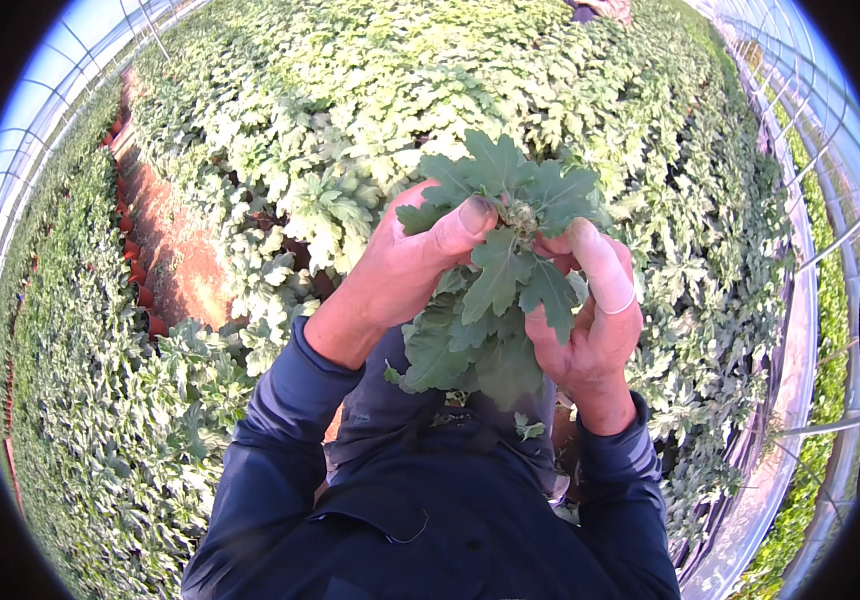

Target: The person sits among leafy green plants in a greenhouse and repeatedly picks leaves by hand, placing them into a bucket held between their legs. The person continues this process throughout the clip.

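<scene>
A chrysanthemum plant point(501, 270) with broad, lobed green leaves rises in front of my body. At its top is a small cluster of buds point(518, 217). My left hand point(419, 262) grips the shoot from the left, its thumb lying just beside the buds and the other fingers hidden behind leaves. On the other side, my right hand point(599, 315) pinches at the shoot just below the buds, with its fingertips partly hidden. A pale band point(620, 306) rings one finger of that hand. Lower leaves hang between my wrists, over my trousers.
Dense chrysanthemum foliage point(370, 97) surrounds me. To the left, orange-red pots point(143, 296) line a bare soil path point(182, 247). Metal greenhouse hoops point(820, 157) curve along the right side. Another person point(602, 9) is partly visible at the far top.
</scene>
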`<state>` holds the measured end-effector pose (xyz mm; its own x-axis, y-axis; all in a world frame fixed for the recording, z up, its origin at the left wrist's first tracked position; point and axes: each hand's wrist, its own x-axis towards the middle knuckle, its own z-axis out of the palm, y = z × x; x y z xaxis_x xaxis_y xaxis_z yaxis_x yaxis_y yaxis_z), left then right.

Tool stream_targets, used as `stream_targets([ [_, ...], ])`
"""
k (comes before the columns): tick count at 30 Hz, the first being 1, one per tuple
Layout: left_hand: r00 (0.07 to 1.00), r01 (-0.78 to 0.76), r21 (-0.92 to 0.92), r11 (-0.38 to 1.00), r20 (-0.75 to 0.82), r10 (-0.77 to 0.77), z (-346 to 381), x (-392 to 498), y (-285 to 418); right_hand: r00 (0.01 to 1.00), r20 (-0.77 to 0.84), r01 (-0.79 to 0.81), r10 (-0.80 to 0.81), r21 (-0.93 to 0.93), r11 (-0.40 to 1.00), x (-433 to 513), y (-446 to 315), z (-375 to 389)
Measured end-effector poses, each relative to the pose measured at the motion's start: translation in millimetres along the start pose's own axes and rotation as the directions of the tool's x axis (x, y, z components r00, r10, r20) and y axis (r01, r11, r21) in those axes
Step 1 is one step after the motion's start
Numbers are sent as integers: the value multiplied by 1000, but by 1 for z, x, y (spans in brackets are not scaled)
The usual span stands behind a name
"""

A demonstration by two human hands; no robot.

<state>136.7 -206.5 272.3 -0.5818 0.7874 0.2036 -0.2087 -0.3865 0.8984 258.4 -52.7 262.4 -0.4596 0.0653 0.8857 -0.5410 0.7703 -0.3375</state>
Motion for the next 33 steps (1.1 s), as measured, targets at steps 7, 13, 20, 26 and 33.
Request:
stream_targets([
  [7,999,-34,50,998,-34,35,7,0,1,996,41,80,-78,-54,995,5,2,-2],
  [13,994,-95,57,994,-40,97,7,0,-3,993,6,116,-116,-83,990,5,2,2],
  [20,997,-47,101,994,-61,53,3,-2,-3,999,5,35,-34,-78,996,2,-1,0],
  [26,997,-42,135,990,-55,50,1,-2,-3,1000,-7,4,-4,-8,1000,3,3,-2],
  [33,996,-5,-57,998,-91,0,4,-2,-3,983,23,-183,183,207,961,4,0,-7],
])
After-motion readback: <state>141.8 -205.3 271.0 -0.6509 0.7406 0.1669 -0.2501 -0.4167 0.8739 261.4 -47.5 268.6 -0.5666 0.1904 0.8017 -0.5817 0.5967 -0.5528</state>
